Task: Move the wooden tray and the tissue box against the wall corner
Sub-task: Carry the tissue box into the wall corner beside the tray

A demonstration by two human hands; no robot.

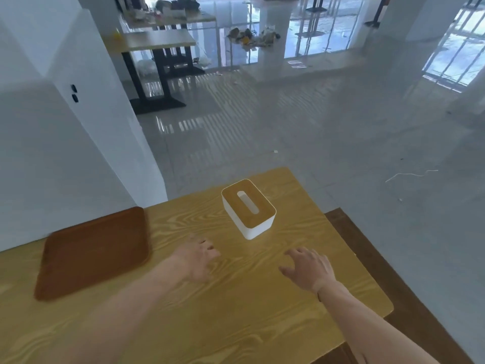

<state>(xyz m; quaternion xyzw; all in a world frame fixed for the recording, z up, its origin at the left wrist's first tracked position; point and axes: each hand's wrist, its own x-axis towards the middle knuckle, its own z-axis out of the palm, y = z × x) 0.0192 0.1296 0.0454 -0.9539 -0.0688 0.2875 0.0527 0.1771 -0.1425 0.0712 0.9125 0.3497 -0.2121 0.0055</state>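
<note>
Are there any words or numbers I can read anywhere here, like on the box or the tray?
None: no readable words or numbers appear anywhere.
Tissue box: plain white sides and wooden lid, no print.
Wooden tray: plain brown, no label.
Table: only wood grain.
White papers on the far floor: too small and blurred to read.

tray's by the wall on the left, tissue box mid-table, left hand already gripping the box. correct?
Not quite. The head view shows the left hand empty, short of the tissue box and not touching it. The rest holds: the wooden tray lies by the wall on the left, the box mid-table.
</note>
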